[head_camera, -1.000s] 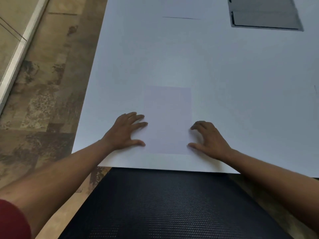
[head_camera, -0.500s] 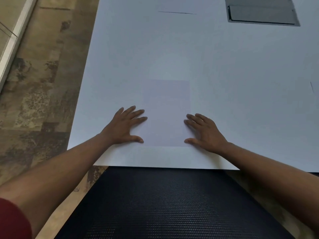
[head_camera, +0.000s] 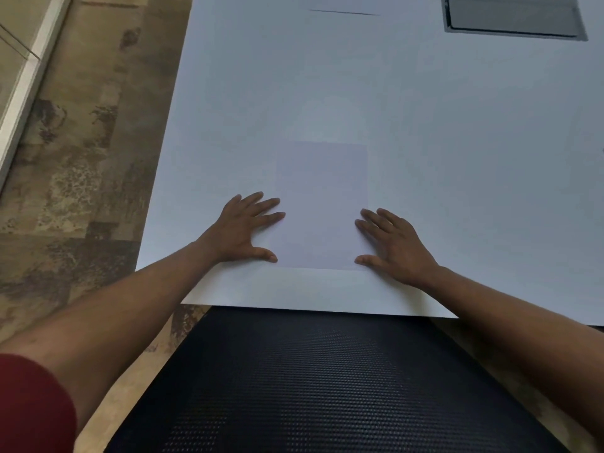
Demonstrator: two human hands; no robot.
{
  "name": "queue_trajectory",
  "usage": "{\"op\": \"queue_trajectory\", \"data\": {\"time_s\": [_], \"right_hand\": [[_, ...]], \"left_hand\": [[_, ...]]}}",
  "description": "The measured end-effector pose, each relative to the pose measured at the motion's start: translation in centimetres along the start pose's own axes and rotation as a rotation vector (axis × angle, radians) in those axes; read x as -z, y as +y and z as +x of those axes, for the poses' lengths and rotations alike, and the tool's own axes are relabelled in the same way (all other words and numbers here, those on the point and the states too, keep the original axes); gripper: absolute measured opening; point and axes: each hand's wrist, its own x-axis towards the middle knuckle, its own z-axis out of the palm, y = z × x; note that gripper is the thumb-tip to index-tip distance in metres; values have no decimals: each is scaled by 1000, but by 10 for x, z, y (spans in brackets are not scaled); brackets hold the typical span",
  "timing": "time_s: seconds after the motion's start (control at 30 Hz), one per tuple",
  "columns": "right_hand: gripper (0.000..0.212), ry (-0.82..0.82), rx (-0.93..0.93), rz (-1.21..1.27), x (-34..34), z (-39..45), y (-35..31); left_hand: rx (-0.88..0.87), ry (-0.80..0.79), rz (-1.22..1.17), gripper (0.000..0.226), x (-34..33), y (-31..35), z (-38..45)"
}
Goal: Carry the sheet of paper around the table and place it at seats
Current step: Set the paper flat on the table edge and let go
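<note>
A pale sheet of paper (head_camera: 322,197) lies flat on the white table (head_camera: 425,132), close to the near edge. My left hand (head_camera: 243,228) rests flat beside the sheet's left edge, fingers spread, fingertips touching the paper. My right hand (head_camera: 392,240) lies flat at the sheet's right edge, fingers spread, fingertips on the paper. Neither hand grips the sheet.
A black mesh chair back (head_camera: 327,380) stands directly below the table's near edge. A grey recessed cable hatch (head_camera: 513,19) sits in the tabletop at the far right. A thin dark slot (head_camera: 343,12) marks the far middle. Mottled brown floor (head_camera: 75,158) runs along the table's left side.
My right hand went from curled fingertips to lying flat with fingers spread at the sheet's right edge. The sheet stays flat in the same spot near the table edge.
</note>
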Motion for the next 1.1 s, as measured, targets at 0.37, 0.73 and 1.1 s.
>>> {"op": "queue_trajectory", "data": {"time_s": [0.37, 0.73, 1.1], "right_hand": [[89, -4, 32, -11, -14, -5, 0], [90, -11, 27, 12, -14, -4, 1], [90, -18, 24, 23, -12, -2, -1]], "left_hand": [[-4, -25, -41, 118, -4, -3, -8], [6, 8, -96, 114, -8, -5, -10], [-6, 35, -118, 111, -8, -7, -9]]}}
